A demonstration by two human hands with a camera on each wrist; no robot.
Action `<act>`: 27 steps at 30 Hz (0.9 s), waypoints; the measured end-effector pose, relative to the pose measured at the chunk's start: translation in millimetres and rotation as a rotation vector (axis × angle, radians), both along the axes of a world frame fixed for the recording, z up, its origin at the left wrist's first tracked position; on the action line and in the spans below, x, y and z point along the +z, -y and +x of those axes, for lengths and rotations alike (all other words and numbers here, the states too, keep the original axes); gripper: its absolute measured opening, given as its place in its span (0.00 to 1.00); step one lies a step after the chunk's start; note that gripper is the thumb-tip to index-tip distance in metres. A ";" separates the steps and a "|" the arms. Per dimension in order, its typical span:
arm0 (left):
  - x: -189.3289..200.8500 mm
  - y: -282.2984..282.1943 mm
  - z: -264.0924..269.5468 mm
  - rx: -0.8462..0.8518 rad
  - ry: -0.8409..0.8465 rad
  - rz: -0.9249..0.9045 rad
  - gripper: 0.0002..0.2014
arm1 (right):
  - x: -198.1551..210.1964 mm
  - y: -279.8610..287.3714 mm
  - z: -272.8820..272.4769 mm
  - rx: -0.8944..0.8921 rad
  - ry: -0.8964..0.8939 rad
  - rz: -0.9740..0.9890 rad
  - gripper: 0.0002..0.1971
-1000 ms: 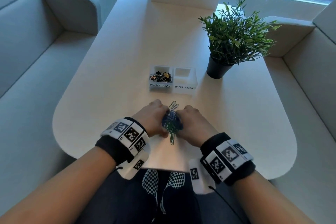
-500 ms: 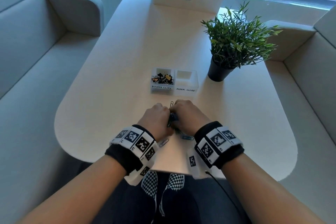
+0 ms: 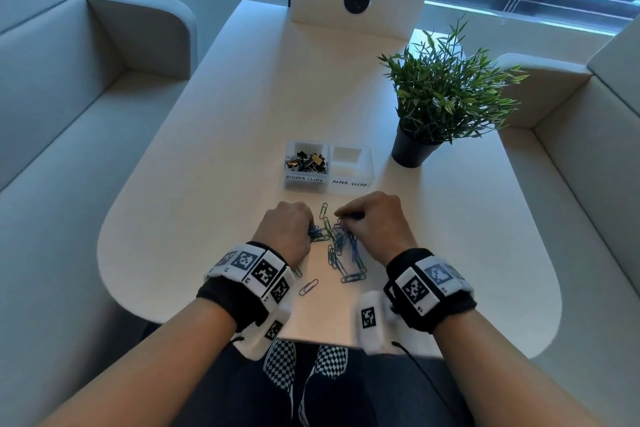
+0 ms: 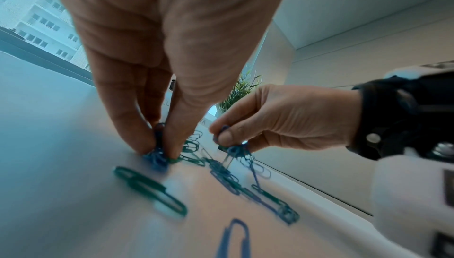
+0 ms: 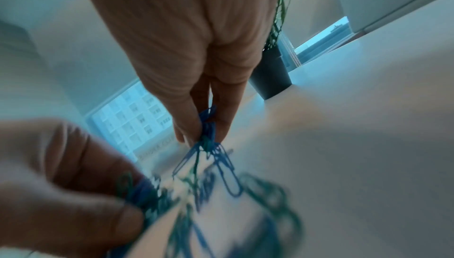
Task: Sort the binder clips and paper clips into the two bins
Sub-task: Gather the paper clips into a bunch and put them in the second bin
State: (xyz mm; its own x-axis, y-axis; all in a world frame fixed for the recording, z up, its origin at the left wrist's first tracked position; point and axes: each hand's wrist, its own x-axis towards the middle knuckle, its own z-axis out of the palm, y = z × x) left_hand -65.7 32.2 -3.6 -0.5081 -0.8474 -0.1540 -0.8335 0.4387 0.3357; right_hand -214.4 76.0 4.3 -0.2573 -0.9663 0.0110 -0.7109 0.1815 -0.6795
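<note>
Pinching paper clips [image 3: 341, 246] on table [image 3: 207, 218]: left hand [image 3: 289, 230] one bunch, right hand [image 3: 375, 222] another.

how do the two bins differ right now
The left bin is labelled BINDER CLIPS; the right bin is labelled PAPER CLIPS. The left bin holds a pile of black and gold binder clips; the right bin shows nothing inside. The right bin stands nearer the potted plant. Both are small, pale, open-topped boxes, side by side and touching, beyond the loose paper clips on the table.
</note>
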 end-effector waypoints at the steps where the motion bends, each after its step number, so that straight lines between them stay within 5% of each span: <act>1: -0.4 0.8 0.2 0.005 -0.013 0.009 0.10 | 5.3 2.1 -3.0 -0.022 0.033 -0.024 0.09; 8: 5.2 -2.8 5.7 -0.002 -0.054 0.031 0.12 | 41.1 71.7 -27.1 -0.190 0.085 -0.255 0.09; 13: 15.2 -1.8 8.6 0.005 -0.103 0.043 0.12 | 17.9 94.1 -26.1 -0.058 -0.153 -0.083 0.08; 19: 56.3 26.7 -17.4 0.042 -0.252 -0.026 0.09 | 15.1 81.0 -34.4 -0.047 -0.117 -0.073 0.15; 27: 67.7 75.5 -90.9 -0.087 0.089 -0.169 0.14 | 23.3 33.0 -43.1 -0.212 0.076 -0.295 0.12</act>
